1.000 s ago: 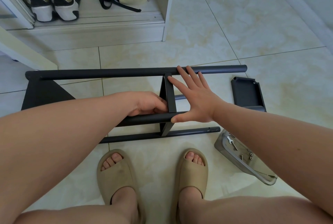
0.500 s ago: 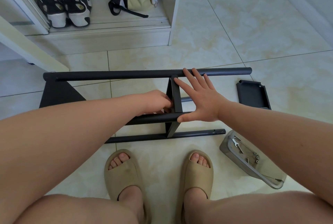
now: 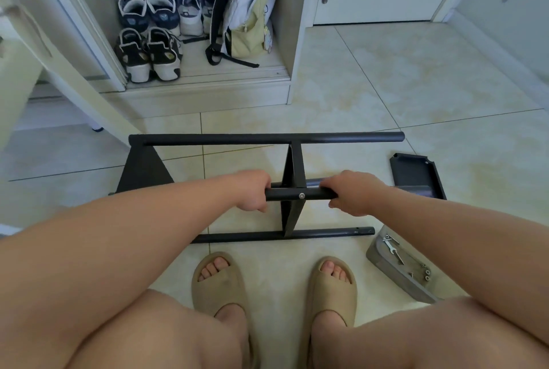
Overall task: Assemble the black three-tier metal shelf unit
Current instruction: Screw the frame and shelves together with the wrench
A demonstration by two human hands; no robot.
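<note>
Shelf unit is lying on its side on the tiled floor right in front of my feet, only partly put together. Both my hands are on the nearest pole, the one sitting raised off the floor. My left hand is wrapped round it just left of the middle shelf panel, and my right hand is wrapped round it just right of that panel, fingers curled over the tube on both sides. Between my hands you can see a silver screw head in the pole, right where it crosses the panel. On the far side of the frame is the far pole, and a lower pole lies on the floor close to my toes, with small holes near its right end. At the left end of the frame sits the end shelf panel. A loose shelf tray lies on the floor off to the right. Near my right foot there's a grey tray with a small wrench and a few screws in it. I'm in beige slippers. Behind it all, an open cupboard holds sneakers and a backpack.
</note>
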